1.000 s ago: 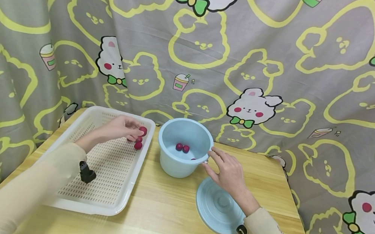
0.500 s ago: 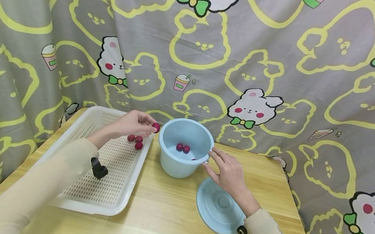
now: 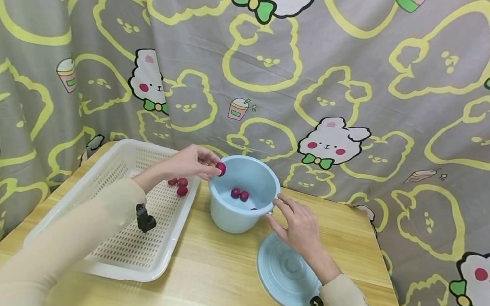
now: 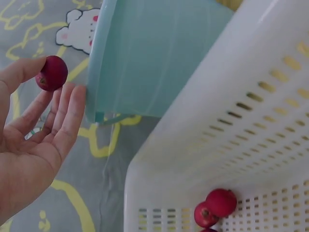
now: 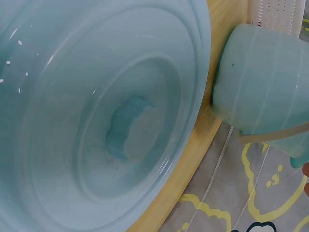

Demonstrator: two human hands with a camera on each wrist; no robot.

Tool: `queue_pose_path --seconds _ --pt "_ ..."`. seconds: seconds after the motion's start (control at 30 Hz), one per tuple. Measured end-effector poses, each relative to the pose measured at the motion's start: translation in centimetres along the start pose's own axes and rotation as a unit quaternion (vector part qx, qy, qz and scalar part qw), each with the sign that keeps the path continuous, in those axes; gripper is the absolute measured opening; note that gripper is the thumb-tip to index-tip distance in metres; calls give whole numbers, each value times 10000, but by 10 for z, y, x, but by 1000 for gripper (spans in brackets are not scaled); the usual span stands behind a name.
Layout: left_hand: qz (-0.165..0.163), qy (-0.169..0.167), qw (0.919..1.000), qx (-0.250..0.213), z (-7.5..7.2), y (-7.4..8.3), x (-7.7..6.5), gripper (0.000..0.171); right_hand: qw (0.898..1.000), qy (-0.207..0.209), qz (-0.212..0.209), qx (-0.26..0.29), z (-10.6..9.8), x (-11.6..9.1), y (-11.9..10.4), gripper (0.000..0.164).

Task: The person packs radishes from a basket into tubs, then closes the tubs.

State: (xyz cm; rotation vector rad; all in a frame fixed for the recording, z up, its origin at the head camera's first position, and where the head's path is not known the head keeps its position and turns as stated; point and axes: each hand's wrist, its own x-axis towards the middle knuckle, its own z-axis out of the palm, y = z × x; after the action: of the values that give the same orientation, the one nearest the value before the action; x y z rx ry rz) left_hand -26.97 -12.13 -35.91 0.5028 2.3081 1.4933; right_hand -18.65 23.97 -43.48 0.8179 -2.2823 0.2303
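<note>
Between thumb and fingertips my left hand (image 3: 195,162) pinches a small round dark-red fruit (image 3: 221,169), held up at the left rim of a light blue bucket (image 3: 233,220). The left wrist view shows the fruit (image 4: 52,73) whole, with a small brownish spot on its skin. Inside the bucket lie a few similar red fruits (image 3: 244,196), one partly hidden by the front rim. My right hand (image 3: 299,225) rests its fingertips on the bucket's right rim, fingers loosely extended. In the white perforated basket (image 3: 172,244), several more red fruits (image 3: 182,191) sit near the right wall.
A round blue lid (image 3: 279,274) lies on the wooden table (image 3: 211,278), below my right forearm. The basket takes up the table's left side. Directly behind the table hangs a patterned grey curtain (image 3: 278,38). A black wrist mount (image 3: 145,220) sticks out from my left sleeve.
My left hand has lifted the fruit out of the basket and carried it right, over the basket's edge to the bucket's rim. The right hand has stayed at the bucket.
</note>
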Motion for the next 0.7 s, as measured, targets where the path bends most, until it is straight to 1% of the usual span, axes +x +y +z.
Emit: queue_pose_path --seconds 0.3,0.37,0.47,0.6,0.7 --pt "24 -54 9999 -92 13 9 10 34 10000 11 -24 6 0 0 0 70" --pt "43 -93 9999 -87 15 11 12 35 10000 -8 -29 12 0 0 0 65" --pt "62 -117 9999 -4 18 13 15 37 10000 -21 -37 36 -1 0 0 51" --pt "33 -175 9998 64 23 15 19 38 10000 -37 -32 39 -1 0 1 52" --pt "26 -223 9997 96 26 16 23 37 10000 -66 -12 19 0 0 1 49"
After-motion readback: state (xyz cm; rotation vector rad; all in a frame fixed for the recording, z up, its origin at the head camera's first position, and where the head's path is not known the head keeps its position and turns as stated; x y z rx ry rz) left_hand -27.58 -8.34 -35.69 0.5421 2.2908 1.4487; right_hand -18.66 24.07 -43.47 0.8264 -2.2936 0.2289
